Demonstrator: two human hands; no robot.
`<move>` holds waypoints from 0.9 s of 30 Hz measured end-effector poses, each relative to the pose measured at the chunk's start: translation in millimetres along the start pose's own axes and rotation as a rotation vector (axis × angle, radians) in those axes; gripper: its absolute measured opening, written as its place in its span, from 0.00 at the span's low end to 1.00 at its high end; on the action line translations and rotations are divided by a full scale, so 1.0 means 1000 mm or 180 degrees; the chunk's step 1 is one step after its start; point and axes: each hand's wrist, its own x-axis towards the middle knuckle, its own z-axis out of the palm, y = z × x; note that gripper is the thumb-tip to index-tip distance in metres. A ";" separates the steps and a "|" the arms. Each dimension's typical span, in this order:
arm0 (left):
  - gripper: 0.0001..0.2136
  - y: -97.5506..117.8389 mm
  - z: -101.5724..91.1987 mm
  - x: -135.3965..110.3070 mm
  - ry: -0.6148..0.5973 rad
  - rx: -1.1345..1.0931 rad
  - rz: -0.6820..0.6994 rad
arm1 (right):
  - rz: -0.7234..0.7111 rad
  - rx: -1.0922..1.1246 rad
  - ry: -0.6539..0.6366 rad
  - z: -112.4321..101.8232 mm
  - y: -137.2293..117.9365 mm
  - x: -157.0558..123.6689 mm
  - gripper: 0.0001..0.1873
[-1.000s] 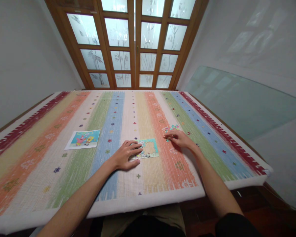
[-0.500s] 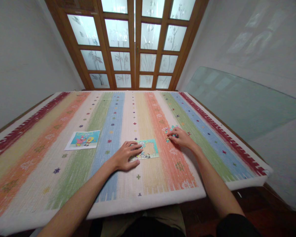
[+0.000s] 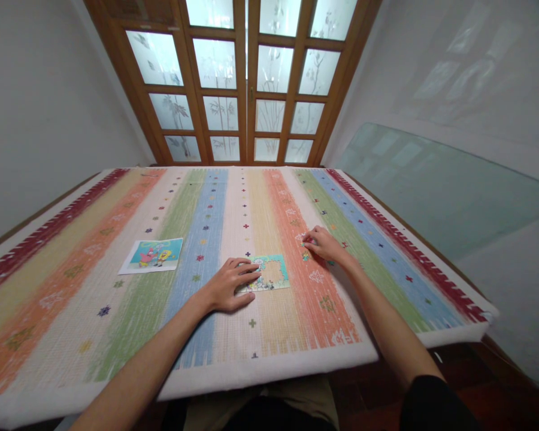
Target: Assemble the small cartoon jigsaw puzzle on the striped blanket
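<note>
My left hand [image 3: 233, 284] lies flat with its fingers spread, resting over the left side of a jigsaw puzzle [image 3: 284, 274]. The puzzle has a teal, patterned border and a bare tan middle. To its right, my right hand [image 3: 327, 244] is closed in a pinch, with what looks like a small puzzle piece [image 3: 313, 242] at the fingertips. Small loose puzzle pieces [image 3: 305, 255] lie under and beside these fingers, partly covered by the hand. Further left on the cloth is a cartoon picture card [image 3: 156, 255] with a pink and a yellow figure.
A striped, multicoloured cloth [image 3: 215, 239] covers the table, whose white padded front edge [image 3: 269, 374] is close to my body. Wooden doors with frosted panes [image 3: 224, 114] stand beyond the far edge. A pale glass sheet [image 3: 431, 173] leans against the right wall.
My right hand has shifted slightly upward, now covering loose pieces that showed behind it before. My left hand and the puzzle stay in place.
</note>
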 end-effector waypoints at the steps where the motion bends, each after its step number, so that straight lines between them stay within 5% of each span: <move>1: 0.23 0.000 0.000 0.000 0.0001 0.0001 0.0003 | 0.0050 0.0137 -0.0016 0.000 -0.001 0.001 0.02; 9: 0.23 0.000 0.001 0.001 0.0001 0.0009 0.0004 | 0.0194 0.1790 -0.0317 0.001 -0.038 -0.012 0.15; 13: 0.23 0.001 0.001 0.001 -0.0033 0.0032 0.0007 | 0.0179 0.2317 -0.0940 0.012 -0.071 -0.023 0.18; 20: 0.24 0.001 0.001 0.001 -0.0038 0.0075 -0.0003 | -0.0276 0.2117 -0.0980 0.035 -0.112 -0.032 0.11; 27: 0.25 0.000 0.001 0.001 -0.0054 0.0085 -0.0010 | -0.0415 0.1625 -0.0796 0.041 -0.125 -0.034 0.09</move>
